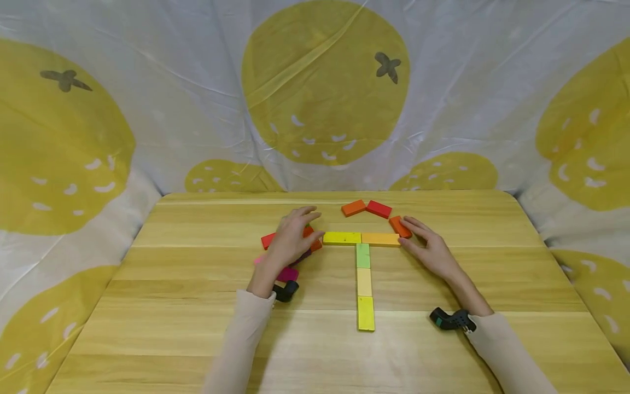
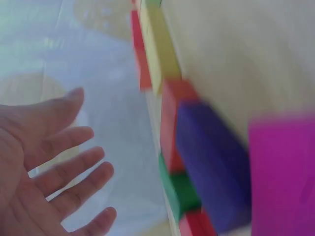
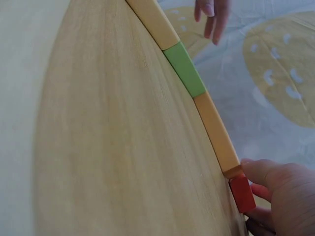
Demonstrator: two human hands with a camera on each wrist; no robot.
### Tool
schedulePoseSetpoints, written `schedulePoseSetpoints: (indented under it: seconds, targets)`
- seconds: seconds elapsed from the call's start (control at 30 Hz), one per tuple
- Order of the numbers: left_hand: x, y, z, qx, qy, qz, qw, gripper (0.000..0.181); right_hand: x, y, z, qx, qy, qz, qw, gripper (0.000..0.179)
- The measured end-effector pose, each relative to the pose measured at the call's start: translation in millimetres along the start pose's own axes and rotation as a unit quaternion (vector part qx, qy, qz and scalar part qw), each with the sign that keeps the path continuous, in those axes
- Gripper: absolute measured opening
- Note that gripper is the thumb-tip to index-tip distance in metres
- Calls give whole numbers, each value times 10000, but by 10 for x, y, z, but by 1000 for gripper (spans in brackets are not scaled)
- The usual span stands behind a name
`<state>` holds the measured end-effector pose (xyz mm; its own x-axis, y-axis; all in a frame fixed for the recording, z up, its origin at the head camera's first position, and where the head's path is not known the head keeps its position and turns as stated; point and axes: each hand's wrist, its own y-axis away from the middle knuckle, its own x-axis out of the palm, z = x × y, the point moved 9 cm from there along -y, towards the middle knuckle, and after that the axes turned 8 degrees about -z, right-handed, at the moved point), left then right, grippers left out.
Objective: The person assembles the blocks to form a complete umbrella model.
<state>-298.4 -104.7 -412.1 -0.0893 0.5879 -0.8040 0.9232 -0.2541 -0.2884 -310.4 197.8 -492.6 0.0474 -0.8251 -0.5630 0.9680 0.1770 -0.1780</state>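
My left hand (image 1: 291, 235) is over a loose group of coloured blocks, its fingers spread and relaxed with nothing in them. In the left wrist view a purple block (image 2: 211, 167), a green block (image 2: 179, 191) and a magenta block (image 2: 283, 172) lie beside that hand. My right hand (image 1: 433, 251) pinches an orange-red block (image 1: 400, 226) between thumb and fingers, at the right end of a light orange block (image 1: 380, 239). A yellow block (image 1: 342, 238) continues that row leftward. Below their joint runs a column of a green block (image 1: 362, 255), a pale yellow block (image 1: 364, 282) and a yellow block (image 1: 366, 313).
Behind the row, an orange block (image 1: 354, 208) and a red block (image 1: 379, 209) meet at an angle. All blocks lie on a wooden table (image 1: 197, 339). A fruit-patterned cloth (image 1: 443, 98) hangs along its back and sides. Both wrists wear black devices (image 1: 450, 319).
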Motion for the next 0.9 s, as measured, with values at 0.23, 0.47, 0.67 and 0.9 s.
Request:
schedulePoseSetpoints:
  seconds: [0.23,0.47,0.67,0.9]
  targets:
    - [-164,33,460,-703,-28,11,9975,46,-3,5,3,20,-1,-45,10000,58]
    - [-83,73,648,-984,-63,298,9947,47,1,5,-15,49,2,-40,10000,58]
    - [-8,82,693,-941,-205,313,9949,44,-6,0,-9,29,34,-78,10000,58]
    - [-48,72,688,-927,-129,137,9955,41,-5,2,14,33,13,-54,10000,57]
